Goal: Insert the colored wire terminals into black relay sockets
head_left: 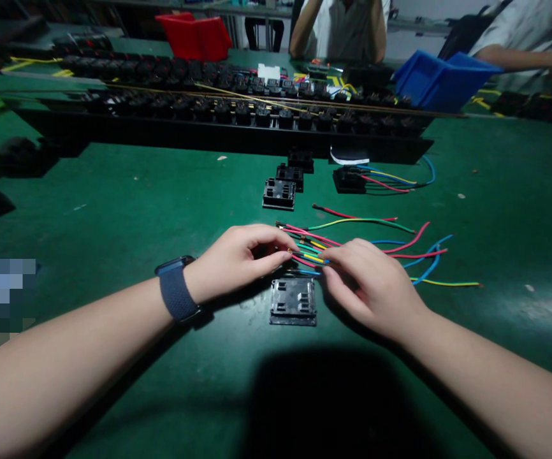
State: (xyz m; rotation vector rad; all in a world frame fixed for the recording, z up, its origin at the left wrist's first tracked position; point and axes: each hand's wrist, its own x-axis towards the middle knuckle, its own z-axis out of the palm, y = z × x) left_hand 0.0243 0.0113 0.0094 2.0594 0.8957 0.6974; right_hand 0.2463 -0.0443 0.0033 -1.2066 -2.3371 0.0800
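My left hand (250, 258), with a dark watch on its wrist, pinches the metal-tipped end of a short yellow-green wire (310, 257). My right hand (371, 284) has thumb and forefinger closed on the same wire farther along. Around and under the fingers lie loose wires: red wires (419, 254), blue wires (429, 255) and a green wire (352, 220). Just below the hands, a black plastic socket piece (293, 301) rests on the table with its raised terminals upward. Three similar black pieces (279, 193) stand in a slanting row beyond the wires.
Long black strips (218, 134) carrying rows of sockets cross the green table (161, 185). A socket with wires attached (348, 180) lies near them. Behind are a red bin (194, 37) and a blue bin (443, 80). Two people sit across the table.
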